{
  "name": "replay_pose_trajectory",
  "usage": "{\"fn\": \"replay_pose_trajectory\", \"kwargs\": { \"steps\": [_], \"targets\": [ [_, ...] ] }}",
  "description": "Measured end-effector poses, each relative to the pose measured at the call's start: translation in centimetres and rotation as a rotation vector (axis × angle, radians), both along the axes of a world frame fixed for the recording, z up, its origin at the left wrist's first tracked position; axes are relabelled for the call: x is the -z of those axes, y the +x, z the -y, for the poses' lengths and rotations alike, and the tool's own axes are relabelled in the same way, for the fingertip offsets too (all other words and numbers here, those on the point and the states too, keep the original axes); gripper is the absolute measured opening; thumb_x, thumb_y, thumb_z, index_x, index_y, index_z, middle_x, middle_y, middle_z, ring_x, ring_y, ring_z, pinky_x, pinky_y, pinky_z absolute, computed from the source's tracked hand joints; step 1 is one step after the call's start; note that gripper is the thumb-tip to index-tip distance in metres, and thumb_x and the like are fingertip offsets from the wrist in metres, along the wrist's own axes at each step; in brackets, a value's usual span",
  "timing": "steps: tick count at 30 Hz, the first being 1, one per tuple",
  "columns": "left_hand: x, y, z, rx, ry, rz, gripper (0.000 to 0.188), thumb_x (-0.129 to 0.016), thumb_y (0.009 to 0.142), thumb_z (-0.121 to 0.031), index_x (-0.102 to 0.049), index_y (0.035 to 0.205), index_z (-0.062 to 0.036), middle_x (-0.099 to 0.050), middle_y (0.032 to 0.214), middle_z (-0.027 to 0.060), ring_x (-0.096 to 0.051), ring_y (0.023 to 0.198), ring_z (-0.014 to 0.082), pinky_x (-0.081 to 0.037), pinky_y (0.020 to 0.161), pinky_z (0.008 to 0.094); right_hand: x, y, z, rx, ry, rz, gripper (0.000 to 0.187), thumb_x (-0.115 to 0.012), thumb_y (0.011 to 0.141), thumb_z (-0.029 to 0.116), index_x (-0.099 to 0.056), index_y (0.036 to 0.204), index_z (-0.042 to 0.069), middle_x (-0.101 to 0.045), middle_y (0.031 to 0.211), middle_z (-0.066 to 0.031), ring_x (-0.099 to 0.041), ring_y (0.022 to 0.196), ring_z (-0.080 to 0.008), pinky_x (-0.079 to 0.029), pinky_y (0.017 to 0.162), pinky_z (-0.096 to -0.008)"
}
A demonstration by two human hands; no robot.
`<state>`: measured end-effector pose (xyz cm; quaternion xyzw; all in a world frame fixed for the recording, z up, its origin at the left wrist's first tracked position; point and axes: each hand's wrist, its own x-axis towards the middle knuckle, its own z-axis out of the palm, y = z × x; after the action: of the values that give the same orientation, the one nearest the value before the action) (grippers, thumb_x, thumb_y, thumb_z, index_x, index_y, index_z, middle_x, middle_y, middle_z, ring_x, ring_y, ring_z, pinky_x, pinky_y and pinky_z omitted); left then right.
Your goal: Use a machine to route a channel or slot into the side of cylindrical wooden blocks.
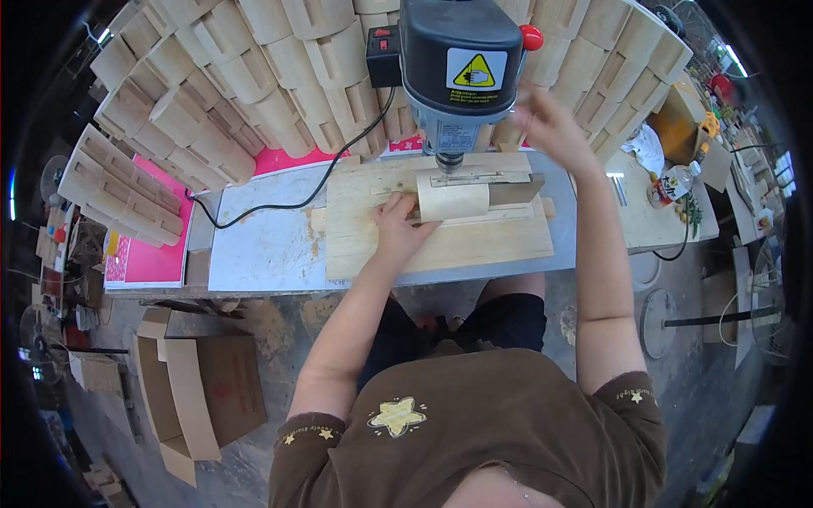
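Note:
A pale wooden cylinder (454, 201) lies on its side in a wooden jig board (360, 250), under the chuck (449, 161) of a bench drill press (432, 38). My left hand (400, 227) grips the cylinder's left end, thumb along its near edge. Sticking out from the cylinder's right end is a flat block (518, 191). Beside the right of the drill head, my right hand (546, 123) is raised and smeared by motion. Its fingertips are partly lost near the machine, so whether they hold a lever cannot be seen. Above it is a red knob (531, 37).
Tall stacks of slotted wooden cylinders (212, 102) curve behind the drill. A black cable (292, 206) crosses the white table surface (254, 254). An open cardboard box (224, 389) stands on the floor at left. A bottle (675, 184) sits on the right-hand table.

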<state>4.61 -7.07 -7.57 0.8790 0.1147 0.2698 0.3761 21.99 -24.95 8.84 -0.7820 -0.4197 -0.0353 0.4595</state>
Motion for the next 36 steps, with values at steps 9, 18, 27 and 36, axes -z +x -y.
{"fn": "replay_pose_trajectory", "kwargs": {
  "steps": [9, 18, 27, 36],
  "targets": [
    [-2.8, -5.4, -2.5, 0.209, -0.342, 0.151, 0.028, -0.079, 0.058, -0.011, -0.064, 0.081, -0.0047, -0.054, 0.079, 0.0030, -0.054, 0.077, 0.0133, -0.040, 0.068, 0.0254, 8.3, -5.3, 4.6, -0.145, -0.325, 0.002, 0.029, -0.066, 0.075, 0.011, -0.061, 0.102, 0.002, -0.062, 0.096, -0.0175, -0.059, 0.088, -0.0338, -0.045, 0.079, -0.0367],
    [-5.6, -16.3, -9.5, 0.016, -0.779, 0.010, 0.016, -0.073, 0.070, -0.010, -0.063, 0.079, -0.0005, -0.060, 0.071, 0.0017, -0.054, 0.060, 0.0084, -0.042, 0.059, 0.0217, 7.9, -7.3, 6.6, -0.190, -0.346, -0.154, 0.028, -0.070, 0.067, 0.002, -0.064, 0.094, 0.000, -0.062, 0.086, -0.0131, -0.058, 0.080, -0.0287, -0.045, 0.073, -0.0348],
    [-5.8, -17.5, -8.3, -0.331, -1.111, 0.097, 0.025, -0.075, 0.069, -0.016, -0.064, 0.080, 0.0040, -0.063, 0.068, 0.0051, -0.056, 0.056, 0.0107, -0.042, 0.051, 0.0221, 8.7, -8.9, 5.3, -0.134, -0.211, 0.089, 0.025, -0.071, 0.065, 0.005, -0.064, 0.088, 0.000, -0.062, 0.082, -0.0124, -0.056, 0.081, -0.0287, -0.042, 0.074, -0.0362],
    [-6.4, -22.3, -11.6, -0.769, -0.039, 0.227, 0.038, -0.081, 0.054, -0.014, -0.059, 0.078, 0.0051, -0.042, 0.120, 0.0176, -0.047, 0.106, 0.0280, -0.043, 0.087, 0.0360, 9.0, -9.1, 5.9, -0.125, -0.183, -0.059, 0.025, -0.068, 0.065, 0.000, -0.063, 0.090, -0.001, -0.058, 0.078, -0.0100, -0.054, 0.076, -0.0243, -0.042, 0.071, -0.0312]
  ]
}}
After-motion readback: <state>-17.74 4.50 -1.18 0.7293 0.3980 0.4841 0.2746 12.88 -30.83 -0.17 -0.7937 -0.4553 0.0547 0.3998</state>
